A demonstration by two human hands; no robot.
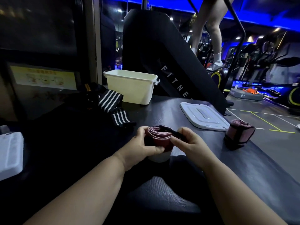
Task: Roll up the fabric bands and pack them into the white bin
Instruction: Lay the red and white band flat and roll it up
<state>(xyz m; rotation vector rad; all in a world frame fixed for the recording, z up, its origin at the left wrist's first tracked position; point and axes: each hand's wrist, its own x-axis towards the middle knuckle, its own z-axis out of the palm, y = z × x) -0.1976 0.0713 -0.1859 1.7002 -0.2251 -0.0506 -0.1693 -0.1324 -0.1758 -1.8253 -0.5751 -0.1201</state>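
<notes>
A maroon and pink fabric band [159,138], partly rolled, sits between my hands near the front of the dark table. My left hand [142,143] grips the roll from the left, thumb across its front. My right hand [189,141] pinches the band's black end at the roll's right side. A finished pink roll [240,133] stands at the table's right edge. Black bands with white stripes [113,104] lie loose at the back left. The white bin [131,86] stands open behind them.
The bin's white lid [203,116] lies flat to the right of the bin. A white plastic box [9,155] sits at the left edge. A black fitness machine [162,54] rises behind the table; a person's legs stand on it.
</notes>
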